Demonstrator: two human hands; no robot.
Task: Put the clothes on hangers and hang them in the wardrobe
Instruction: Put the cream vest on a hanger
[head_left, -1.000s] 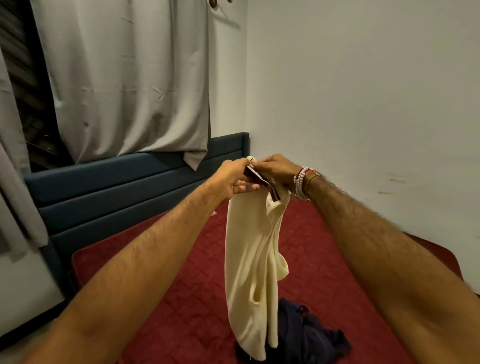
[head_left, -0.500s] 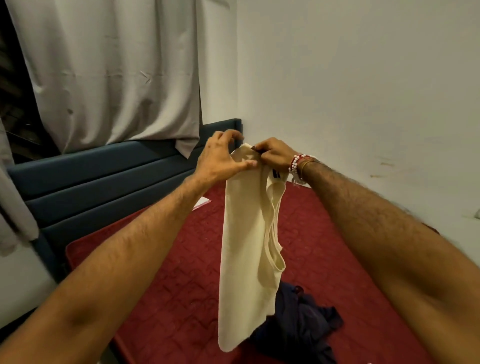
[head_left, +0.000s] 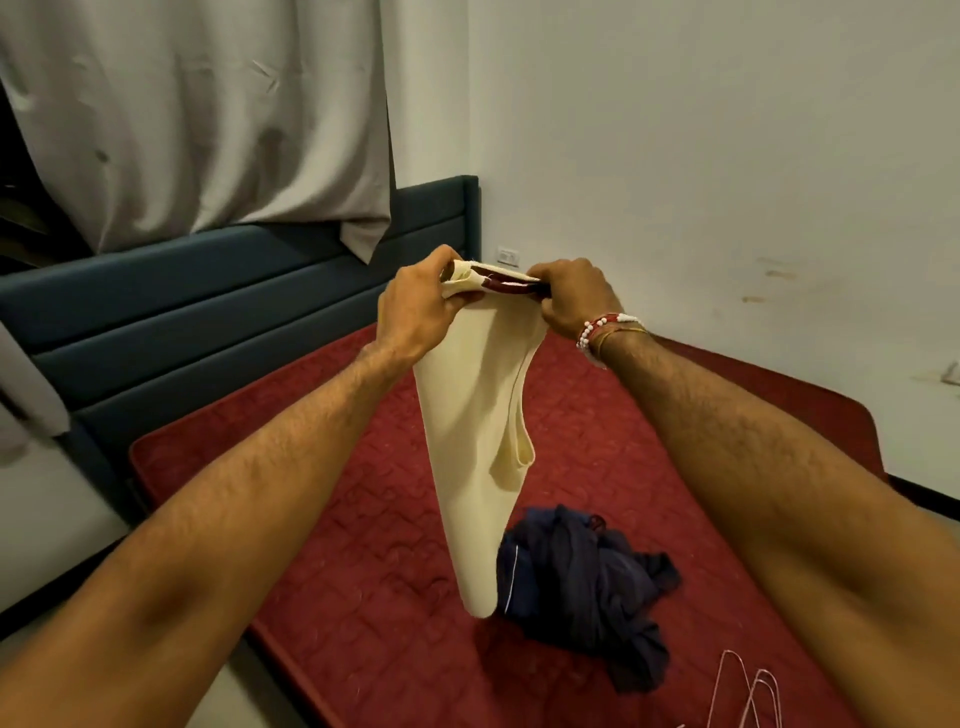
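Observation:
A cream sleeveless top (head_left: 475, 441) hangs in the air over the bed, bunched and narrowing to a point at the bottom. My left hand (head_left: 415, 306) grips its upper left edge and my right hand (head_left: 571, 299) grips the upper right, where a dark red trim shows between them. Below it, a crumpled dark navy garment (head_left: 582, 587) lies on the red mattress (head_left: 363, 545). Thin pinkish wire hangers (head_left: 748, 691) rest on the mattress at the lower right, partly cut off by the frame.
A dark teal padded headboard (head_left: 208, 296) runs behind the mattress at the left, with a grey curtain (head_left: 208, 114) hanging above it. A white wall (head_left: 727, 156) borders the bed on the right, carrying a small socket (head_left: 508, 255).
My hands have drawn apart, stretching the top's upper edge between them. The view has dipped and the wire hangers have come into sight at the lower right.

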